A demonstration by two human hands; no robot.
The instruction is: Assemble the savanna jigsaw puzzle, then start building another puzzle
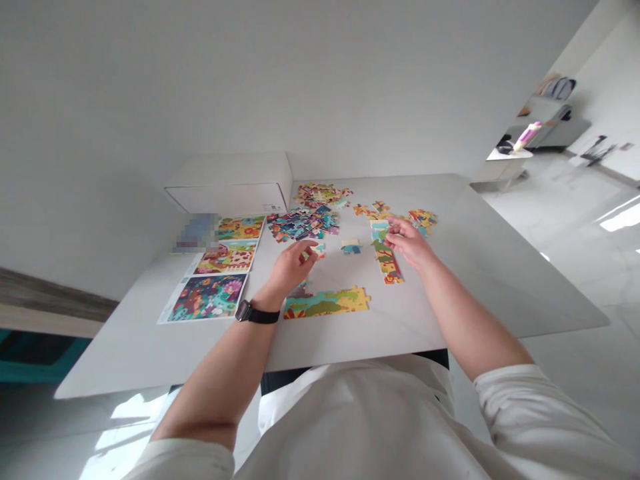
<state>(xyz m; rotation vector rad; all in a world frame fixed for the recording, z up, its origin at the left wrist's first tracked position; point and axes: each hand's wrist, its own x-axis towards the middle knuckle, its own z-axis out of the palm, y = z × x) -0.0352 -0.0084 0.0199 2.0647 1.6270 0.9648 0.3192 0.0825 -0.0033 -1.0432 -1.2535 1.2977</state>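
My left hand (295, 267) hovers over the white table, its fingertips pinching a small jigsaw piece (318, 251). My right hand (407, 241) rests its fingers on the top of a vertical strip of joined jigsaw pieces (388, 263), though I cannot tell whether it grips one. Between the hands lies a separate joined pair of pieces (351, 247). Below my left wrist sits a longer joined section (325, 303) showing green hills. Loose pieces form a heap (303, 225) and a smaller heap (320, 195) at the back, with scattered pieces (421, 219) beyond my right hand.
Several illustrated picture sheets (205, 298) lie along the left side of the white table (500, 273). A white box (227, 187) stands behind the table's far left corner. A small side table (507, 155) holding a pink item stands off to the far right.
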